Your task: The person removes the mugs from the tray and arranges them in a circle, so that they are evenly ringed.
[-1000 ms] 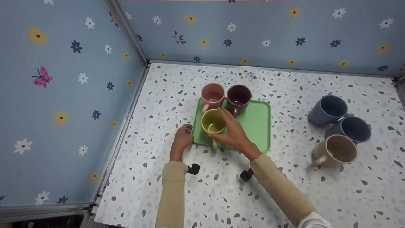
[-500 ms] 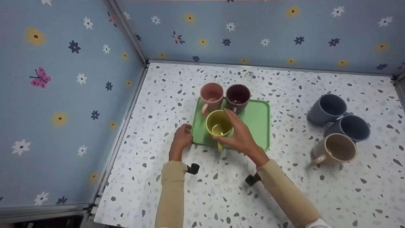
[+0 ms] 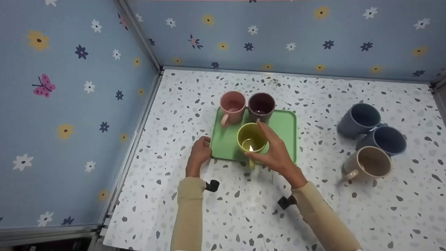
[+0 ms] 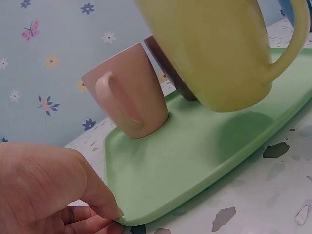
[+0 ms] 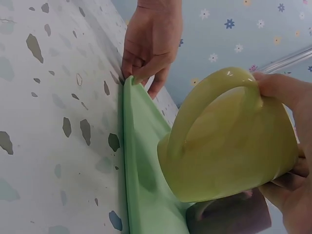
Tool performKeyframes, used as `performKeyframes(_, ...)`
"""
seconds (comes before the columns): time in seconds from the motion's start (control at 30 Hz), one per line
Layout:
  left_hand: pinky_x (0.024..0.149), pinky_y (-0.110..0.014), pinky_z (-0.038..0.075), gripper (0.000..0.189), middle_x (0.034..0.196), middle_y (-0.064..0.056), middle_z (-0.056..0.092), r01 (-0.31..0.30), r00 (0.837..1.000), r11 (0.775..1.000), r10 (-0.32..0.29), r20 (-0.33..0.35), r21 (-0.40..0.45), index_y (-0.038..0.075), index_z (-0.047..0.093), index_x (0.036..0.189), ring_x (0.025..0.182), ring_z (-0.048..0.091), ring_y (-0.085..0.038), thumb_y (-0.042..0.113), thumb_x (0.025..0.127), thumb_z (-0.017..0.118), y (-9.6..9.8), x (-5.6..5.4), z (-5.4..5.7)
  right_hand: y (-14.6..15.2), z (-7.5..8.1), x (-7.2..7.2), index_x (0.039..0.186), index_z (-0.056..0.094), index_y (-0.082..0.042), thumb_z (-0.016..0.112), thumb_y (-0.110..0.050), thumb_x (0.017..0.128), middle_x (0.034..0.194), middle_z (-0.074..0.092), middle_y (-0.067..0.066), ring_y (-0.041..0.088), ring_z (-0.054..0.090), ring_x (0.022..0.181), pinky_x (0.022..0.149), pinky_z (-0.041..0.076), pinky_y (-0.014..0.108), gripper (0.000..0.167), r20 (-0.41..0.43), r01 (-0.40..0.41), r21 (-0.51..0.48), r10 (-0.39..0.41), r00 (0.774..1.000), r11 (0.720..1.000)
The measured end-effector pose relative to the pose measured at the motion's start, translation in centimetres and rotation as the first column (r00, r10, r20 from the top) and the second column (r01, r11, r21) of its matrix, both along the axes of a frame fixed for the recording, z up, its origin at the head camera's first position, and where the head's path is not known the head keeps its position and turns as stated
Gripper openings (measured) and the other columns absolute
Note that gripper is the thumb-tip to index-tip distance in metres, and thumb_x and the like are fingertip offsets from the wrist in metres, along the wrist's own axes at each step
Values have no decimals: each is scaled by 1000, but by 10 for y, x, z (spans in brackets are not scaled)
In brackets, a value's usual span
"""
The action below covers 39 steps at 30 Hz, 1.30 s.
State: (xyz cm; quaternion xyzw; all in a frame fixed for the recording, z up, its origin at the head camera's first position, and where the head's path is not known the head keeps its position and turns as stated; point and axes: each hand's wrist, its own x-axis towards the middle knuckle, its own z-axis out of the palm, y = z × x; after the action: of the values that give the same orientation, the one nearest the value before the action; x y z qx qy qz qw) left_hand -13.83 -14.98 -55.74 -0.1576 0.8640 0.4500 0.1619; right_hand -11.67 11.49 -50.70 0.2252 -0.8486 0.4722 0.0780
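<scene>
My right hand [image 3: 278,155] grips a yellow mug [image 3: 248,137] by its rim and side, thumb near the handle, which points toward me. In the left wrist view the mug [image 4: 219,58] hangs tilted just above the green tray [image 4: 165,170], its shadow below. At the tray's near left corner my left hand [image 3: 201,151] pinches the edge; the right wrist view shows that left hand [image 5: 155,44] with thumb and fingers on the corner. A pink mug [image 3: 232,104] and a dark maroon mug [image 3: 261,104] stand side by side at the tray's back left.
To the right on the speckled table [image 3: 324,209] stand two blue mugs [image 3: 357,122] and a beige mug [image 3: 366,165], close together. A flowered wall panel [image 3: 271,31] rises behind, another [image 3: 69,111] at the left.
The yellow mug has moved right and slightly toward me in my right hand, away from the pink mug. My left hand stays on the tray corner.
</scene>
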Motion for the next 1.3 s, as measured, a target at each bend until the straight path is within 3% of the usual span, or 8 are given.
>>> performKeyframes(0.23,92,-41,43,55,119,-17,57,0,1000,1000,-1,17,14,5,51,129,109,53,-29,-4,77,38,-1,0,-1,10,3,3,148,36,-17,85,-38,67,147,44,10,24,43,133,109,35,42,97,-32,55,-44,-57,998,998)
performKeyframes(0.37,91,-41,44,55,119,-17,57,-2,1000,1000,1,23,18,5,51,129,109,53,-29,-3,77,38,-1,1,0,16,4,6,146,38,-12,86,-37,67,145,45,10,23,44,132,109,35,41,96,-45,107,-42,-109,993,993)
performKeyframes(0.63,90,-40,44,54,119,-17,58,-11,1000,999,11,20,36,4,52,128,108,54,-29,-4,76,38,-1,1,2,28,9,14,145,38,-3,85,-35,69,147,44,13,25,43,133,109,35,42,95,6,210,-8,-210,978,978)
performKeyframes(1.03,90,-39,44,55,115,-17,58,-6,1000,1000,6,13,12,3,53,127,104,53,-27,-5,75,35,0,0,1,48,10,18,144,40,-8,87,-28,66,137,51,11,27,49,123,102,39,46,93,20,334,-59,-334,942,941)
performKeyframes(1.3,91,-39,43,56,115,-16,58,-7,1000,1000,7,1,20,3,53,127,104,52,-27,-5,75,37,-1,0,2,63,8,23,145,38,-4,88,-31,64,143,47,14,28,46,128,109,33,46,99,50,427,-60,-424,904,902)
